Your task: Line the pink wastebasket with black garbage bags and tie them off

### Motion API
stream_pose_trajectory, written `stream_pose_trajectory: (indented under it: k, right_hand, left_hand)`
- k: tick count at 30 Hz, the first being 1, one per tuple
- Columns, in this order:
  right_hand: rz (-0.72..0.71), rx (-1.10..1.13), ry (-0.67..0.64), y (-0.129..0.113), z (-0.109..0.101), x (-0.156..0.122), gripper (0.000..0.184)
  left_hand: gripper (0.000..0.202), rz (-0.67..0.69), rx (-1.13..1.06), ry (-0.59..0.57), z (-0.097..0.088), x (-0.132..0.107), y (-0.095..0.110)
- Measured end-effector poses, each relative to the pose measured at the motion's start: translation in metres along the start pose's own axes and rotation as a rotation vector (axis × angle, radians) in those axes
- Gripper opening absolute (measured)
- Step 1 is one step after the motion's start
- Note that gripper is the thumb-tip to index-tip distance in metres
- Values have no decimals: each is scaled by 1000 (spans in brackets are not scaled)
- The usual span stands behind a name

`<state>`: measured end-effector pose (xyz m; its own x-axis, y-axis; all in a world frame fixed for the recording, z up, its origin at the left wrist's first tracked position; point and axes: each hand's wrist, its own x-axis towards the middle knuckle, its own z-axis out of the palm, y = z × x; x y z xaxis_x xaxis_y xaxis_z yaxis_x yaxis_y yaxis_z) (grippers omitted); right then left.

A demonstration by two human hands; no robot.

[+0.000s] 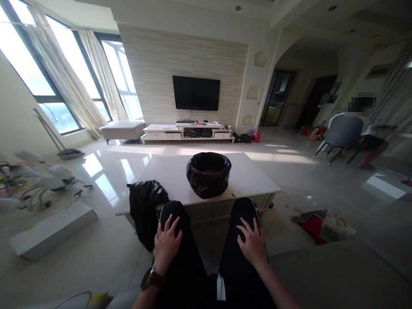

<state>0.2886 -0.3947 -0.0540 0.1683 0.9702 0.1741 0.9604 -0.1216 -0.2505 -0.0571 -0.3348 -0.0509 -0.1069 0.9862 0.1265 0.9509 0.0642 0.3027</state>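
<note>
I sit with both legs in black trousers stretched toward a low white coffee table (251,178). My left hand (166,244) lies flat on my left thigh with fingers spread, a watch on its wrist. My right hand (252,242) rests flat on my right thigh, fingers apart. Neither hand holds anything. On the table in front of my knees stands a small bin lined with a black bag (208,174). A loose black plastic bag (144,214) hangs over the table's near left corner, just ahead of my left hand.
A red and beige cloth (322,225) lies on the floor to the right. A white box (53,229) and tangled equipment (28,184) sit at left. Beyond the table are a TV (196,92), its stand (188,132) and a person seated on a grey chair (343,135).
</note>
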Motion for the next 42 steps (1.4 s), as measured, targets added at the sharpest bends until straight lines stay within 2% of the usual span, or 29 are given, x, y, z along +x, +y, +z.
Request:
stream_pose_trajectory:
  k: [23,42]
  right_hand:
    - [5,21,-13,-1,-2,0,45]
    - [2,24,-1,0,0,0,45]
  left_hand:
    - [55,-2,-3,-27,-4,0,2]
    - [55,2,-1,-5,-2,-1,0]
